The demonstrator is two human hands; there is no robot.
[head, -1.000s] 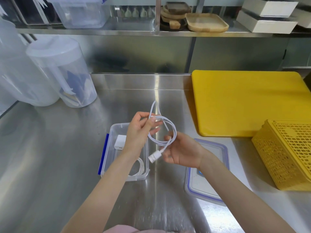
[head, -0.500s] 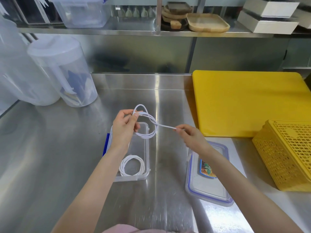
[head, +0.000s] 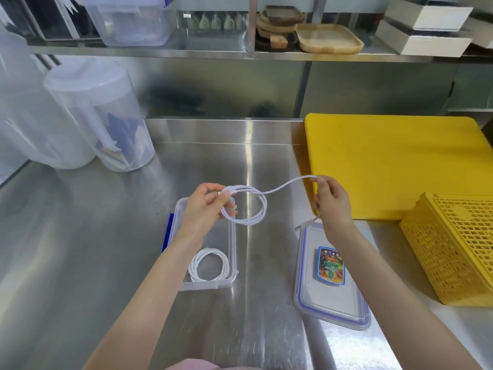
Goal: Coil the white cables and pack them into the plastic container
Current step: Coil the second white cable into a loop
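Note:
A white cable (head: pixel 256 214) hangs in loops above the steel counter. My left hand (head: pixel 205 209) pinches the top of the loops over the clear plastic container (head: pixel 234 252). My right hand (head: pixel 330 201) pinches the cable's free stretch and holds it out to the right, with the plug end dangling below the palm. A second white cable (head: pixel 209 268) lies coiled in the container's near end. My left hand hides the container's far end.
The container's lid (head: pixel 330 297) with a coloured label lies to the right of the container. A yellow cutting board (head: pixel 394 166) and a yellow basket (head: pixel 453 249) fill the right side. Clear pitchers (head: pixel 98 116) stand at the back left. A shelf runs above the back wall.
My right hand has let go of the coil's side and drawn the free cable end out to the right. The loops have opened wider under my left hand.

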